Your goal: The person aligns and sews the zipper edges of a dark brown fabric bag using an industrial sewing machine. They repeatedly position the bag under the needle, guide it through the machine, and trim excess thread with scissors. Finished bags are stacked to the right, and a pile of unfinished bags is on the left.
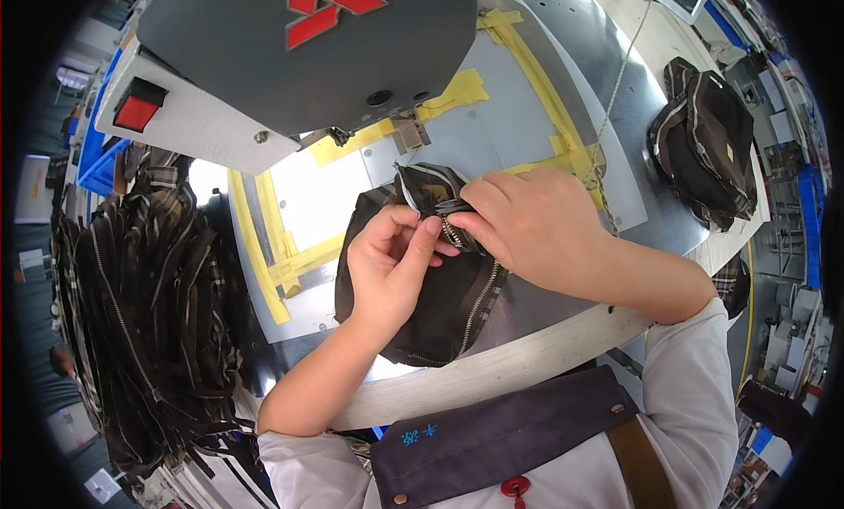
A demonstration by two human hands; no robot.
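Observation:
A dark brown fabric pouch (pixel 422 311) with a metal zipper lies on the machine's work surface, its near end by the table edge. My left hand (pixel 391 258) pinches the pouch's upper end near the zipper, thumb and fingers pressed together. From the right, my right hand (pixel 527 228) grips the same end, its thumb and forefinger closed on the fabric beside the zipper. My two hands nearly meet there. Part of the pouch's top is hidden behind my fingers.
A sewing machine head (pixel 308 61) overhangs the surface, with a metal presser part (pixel 409 133) just beyond the pouch. Yellow tape (pixel 545 87) borders a pale plate. Many zippered fabric pieces (pixel 149 307) hang at the left. More dark pouches (pixel 708 144) are stacked at the right.

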